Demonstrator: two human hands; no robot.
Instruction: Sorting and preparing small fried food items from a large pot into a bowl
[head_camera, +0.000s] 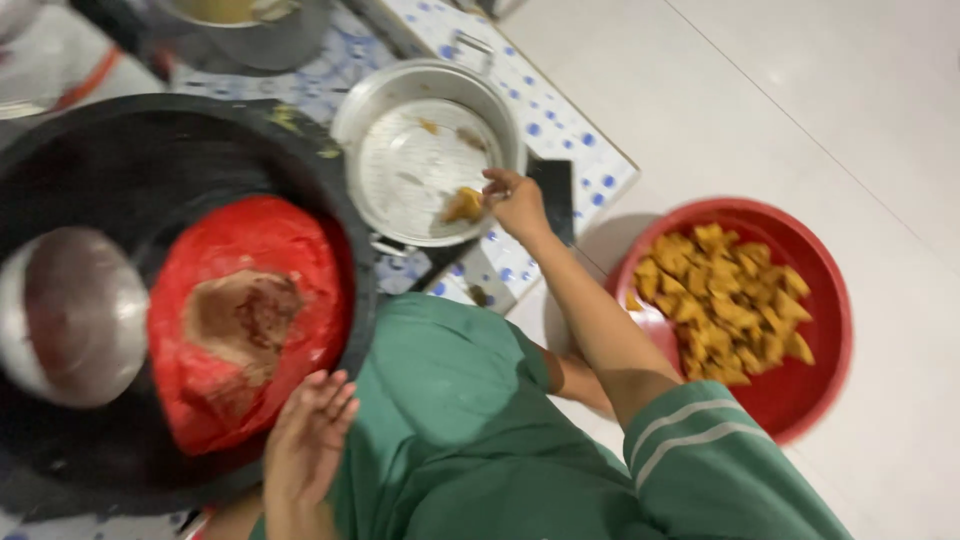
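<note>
1. Black wok (60, 150): left of steel pot, holds red bag of filling (245, 320); left hand (305, 440) open beside it, holding nothing.
2. Steel pot (430, 160): landmark.
3. Red basin (800, 400): right of pot, fried pieces.
4. Fried pastry (462, 205): inside pot; right hand (515, 200) pinches its edge. Judged light, brittle, greasy; hold by corners.

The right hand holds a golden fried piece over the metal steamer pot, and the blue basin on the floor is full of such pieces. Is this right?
Not quite: the head view shows the basin is red, not blue. The rest holds: the right hand holds a golden fried piece over the metal steamer pot.
</note>
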